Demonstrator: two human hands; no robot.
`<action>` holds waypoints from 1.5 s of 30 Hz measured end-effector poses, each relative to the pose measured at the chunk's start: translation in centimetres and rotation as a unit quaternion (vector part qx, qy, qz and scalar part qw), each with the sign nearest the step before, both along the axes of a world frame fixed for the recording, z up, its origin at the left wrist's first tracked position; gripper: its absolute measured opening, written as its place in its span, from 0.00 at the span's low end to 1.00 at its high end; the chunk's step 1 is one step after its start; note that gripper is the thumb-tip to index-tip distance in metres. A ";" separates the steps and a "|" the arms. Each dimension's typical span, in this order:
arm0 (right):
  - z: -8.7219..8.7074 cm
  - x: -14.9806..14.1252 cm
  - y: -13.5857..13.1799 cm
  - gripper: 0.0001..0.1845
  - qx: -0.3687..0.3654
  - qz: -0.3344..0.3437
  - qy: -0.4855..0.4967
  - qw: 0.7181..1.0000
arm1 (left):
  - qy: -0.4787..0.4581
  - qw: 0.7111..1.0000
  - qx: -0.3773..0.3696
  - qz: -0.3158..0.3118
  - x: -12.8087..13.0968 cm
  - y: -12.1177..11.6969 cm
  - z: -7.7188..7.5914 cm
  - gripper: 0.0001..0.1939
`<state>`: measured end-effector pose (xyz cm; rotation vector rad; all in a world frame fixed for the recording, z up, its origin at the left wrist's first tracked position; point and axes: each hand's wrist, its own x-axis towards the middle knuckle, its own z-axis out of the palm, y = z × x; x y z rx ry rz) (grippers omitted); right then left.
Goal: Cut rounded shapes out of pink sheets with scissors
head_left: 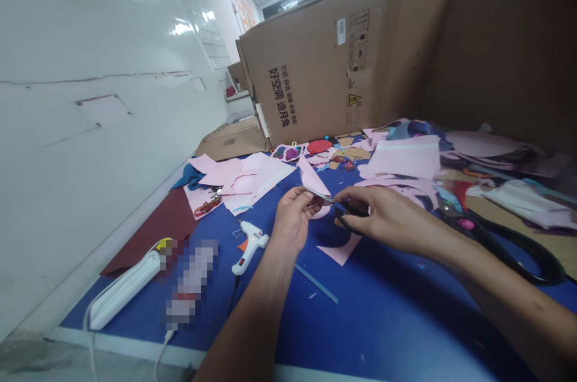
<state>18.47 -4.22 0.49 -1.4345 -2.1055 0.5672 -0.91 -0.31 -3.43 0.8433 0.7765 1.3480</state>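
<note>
My left hand (292, 218), in the middle of the view, pinches a piece of pink sheet (311, 176) that stands up past the fingertips. In my right hand (387, 214) is a pair of small scissors (345, 209) with black handles, fingers wrapped round the loops. The blades point left and meet the pink sheet at my left fingertips; how far they are parted I cannot tell. Below the hands a curved pink offcut (341, 251) lies on the blue table (324, 334). A white glue gun (249, 245) lies left of my left forearm.
Large black-handled shears (518, 250) lie at the right, near my right forearm. Pink sheets (259, 175) and several scraps cover the back. A white power strip (124, 292) with cords sits at the front left. A tall cardboard box (315, 81) stands behind.
</note>
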 end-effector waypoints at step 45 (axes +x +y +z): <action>-0.2 0.2 0.1 0.16 0.001 -0.001 -0.011 1.000 | -0.020 1.000 -0.008 -0.017 -0.4 0.2 -0.1 0.10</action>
